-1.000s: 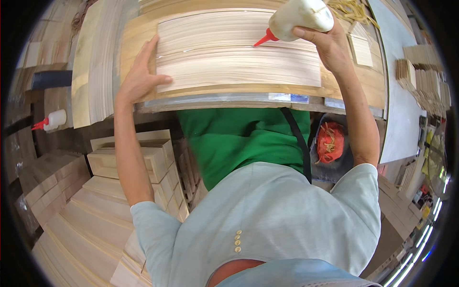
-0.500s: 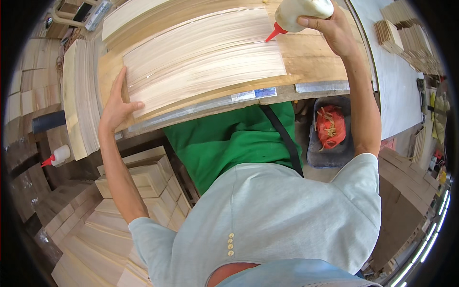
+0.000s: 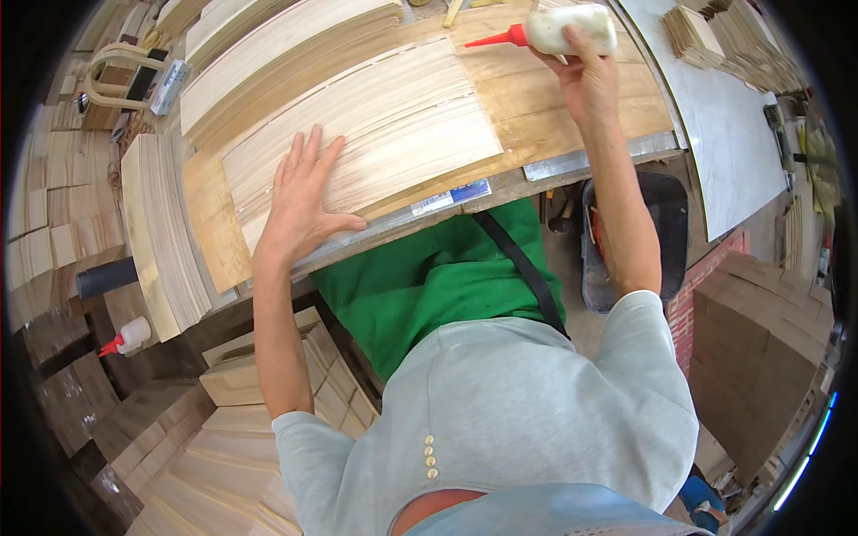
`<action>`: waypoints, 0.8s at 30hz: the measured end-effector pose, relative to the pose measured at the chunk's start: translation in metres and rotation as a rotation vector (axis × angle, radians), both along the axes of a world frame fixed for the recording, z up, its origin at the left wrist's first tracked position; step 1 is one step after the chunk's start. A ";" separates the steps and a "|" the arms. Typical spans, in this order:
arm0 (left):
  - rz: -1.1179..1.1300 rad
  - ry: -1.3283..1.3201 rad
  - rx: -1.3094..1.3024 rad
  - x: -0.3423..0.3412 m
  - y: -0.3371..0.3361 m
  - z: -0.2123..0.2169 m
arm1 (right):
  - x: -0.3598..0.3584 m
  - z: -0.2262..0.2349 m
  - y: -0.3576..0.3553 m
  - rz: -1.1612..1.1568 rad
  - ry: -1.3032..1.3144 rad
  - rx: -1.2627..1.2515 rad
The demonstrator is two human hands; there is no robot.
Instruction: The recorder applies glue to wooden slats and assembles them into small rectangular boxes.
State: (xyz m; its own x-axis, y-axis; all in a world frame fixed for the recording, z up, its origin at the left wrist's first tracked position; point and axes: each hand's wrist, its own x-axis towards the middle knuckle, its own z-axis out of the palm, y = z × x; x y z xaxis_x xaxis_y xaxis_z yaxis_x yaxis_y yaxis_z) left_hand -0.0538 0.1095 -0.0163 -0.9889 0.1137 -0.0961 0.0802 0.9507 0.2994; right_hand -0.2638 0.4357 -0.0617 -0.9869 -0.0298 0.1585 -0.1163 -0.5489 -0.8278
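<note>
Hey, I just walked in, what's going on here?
Someone at a workbench has their left hand spread on a pale wood panel. Their right hand holds a white squeeze bottle on its side, its red nozzle pointing left, near the panel's far right corner. A similar bottle is off to the left.

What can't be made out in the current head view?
In the head view:
Pale wood under the left hand: covered by it.
Bottle, fill level: masked by its cloudy wall and the right hand.
Bin, contents: partly behind the right forearm.
Far stack: cut off by the upper edge.
</note>
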 end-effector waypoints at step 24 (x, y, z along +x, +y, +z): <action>0.003 -0.029 0.083 -0.008 0.003 -0.010 | 0.009 -0.020 -0.005 -0.030 0.000 0.038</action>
State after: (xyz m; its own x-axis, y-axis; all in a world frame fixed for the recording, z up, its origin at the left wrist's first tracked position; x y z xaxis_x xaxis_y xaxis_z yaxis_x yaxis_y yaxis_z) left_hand -0.0621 0.1126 -0.0264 -0.9861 0.1197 -0.1155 0.0676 0.9227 0.3795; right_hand -0.2546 0.4309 -0.0817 -0.9875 -0.0065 0.1576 -0.1319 -0.5137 -0.8478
